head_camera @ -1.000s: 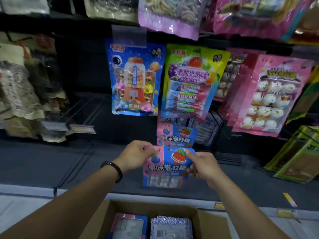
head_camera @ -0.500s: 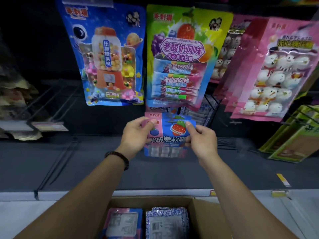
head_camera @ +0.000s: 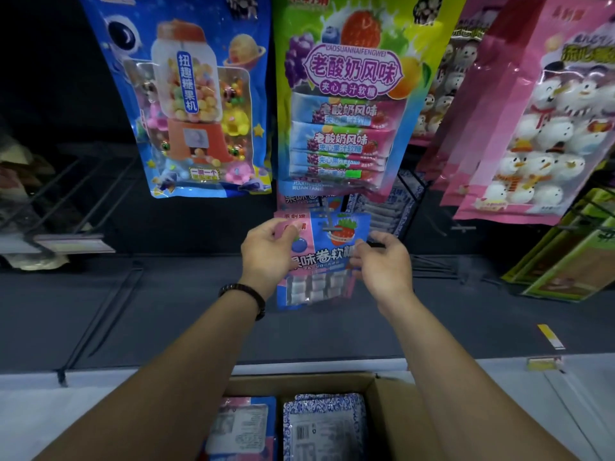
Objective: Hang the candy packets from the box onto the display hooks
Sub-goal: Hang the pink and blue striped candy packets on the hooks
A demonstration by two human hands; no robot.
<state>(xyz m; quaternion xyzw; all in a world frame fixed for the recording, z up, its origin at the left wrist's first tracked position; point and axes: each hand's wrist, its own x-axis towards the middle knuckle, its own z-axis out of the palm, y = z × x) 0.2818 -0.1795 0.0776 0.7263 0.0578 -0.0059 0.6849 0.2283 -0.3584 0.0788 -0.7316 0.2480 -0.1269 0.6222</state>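
Observation:
I hold a pink and blue candy packet [head_camera: 327, 261] upright in front of the lower display hook [head_camera: 327, 224], whose metal tip shows over the packet's top. My left hand [head_camera: 268, 257] pinches its upper left corner. My right hand [head_camera: 382, 264] grips its right edge. Another packet of the same kind [head_camera: 309, 199] hangs just behind it. The cardboard box [head_camera: 396, 417] sits below between my forearms, with a pink and blue packet [head_camera: 243, 427] and a blue-patterned white packet [head_camera: 324, 427] inside.
Large bags hang above: a blue gumball-machine bag [head_camera: 199, 104], a green yoghurt-candy bag [head_camera: 349, 94] and pink snowman bags [head_camera: 539, 128]. Empty wire hooks [head_camera: 66, 191] jut out at the left. Green packets [head_camera: 572, 261] lean at the right. A dark shelf ledge [head_camera: 166, 314] runs across.
Both hands have raised the packet up and forward to the hook, whose tip now shows over the packet's top. The view has closed in on the display.

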